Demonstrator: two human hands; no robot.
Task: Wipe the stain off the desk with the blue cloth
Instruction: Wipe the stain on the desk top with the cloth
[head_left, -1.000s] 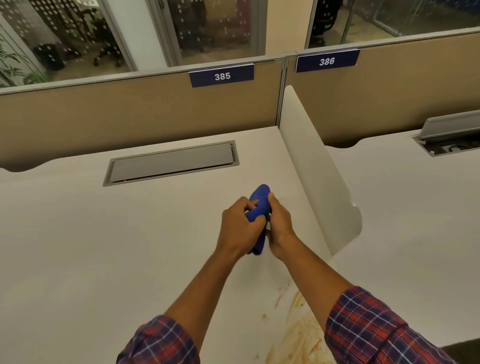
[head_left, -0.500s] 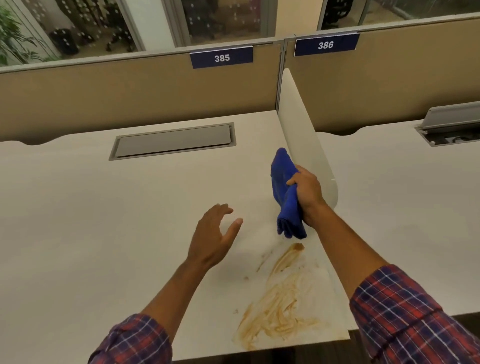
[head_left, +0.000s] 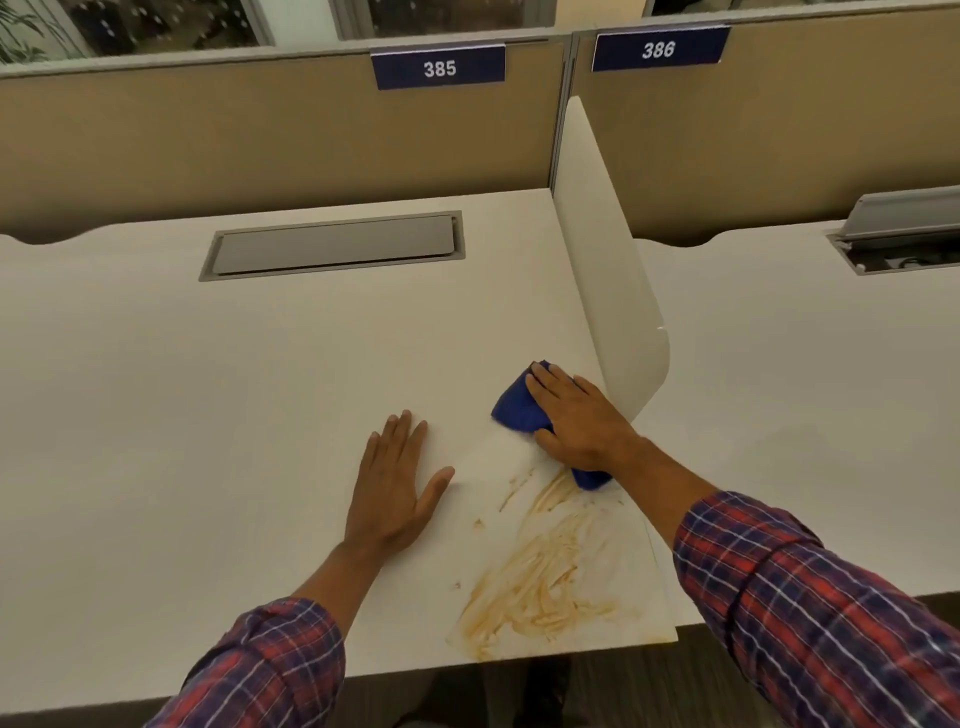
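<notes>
Fingers of the right hand (head_left: 579, 415) press flat on the bunched blue cloth (head_left: 517, 405), gripping nothing else; the brown stain (head_left: 540, 577) lies just nearer the body, its streaks running toward the desk (head_left: 182, 415) edge. Left hand (head_left: 395, 483) rests open, palm down beside it.

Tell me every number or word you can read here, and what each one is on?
"385" on a blue plate on the partition behind the stained desk.
"386" on a blue plate on the partition behind the next desk.
No other text shows, not even on the cloth.
</notes>
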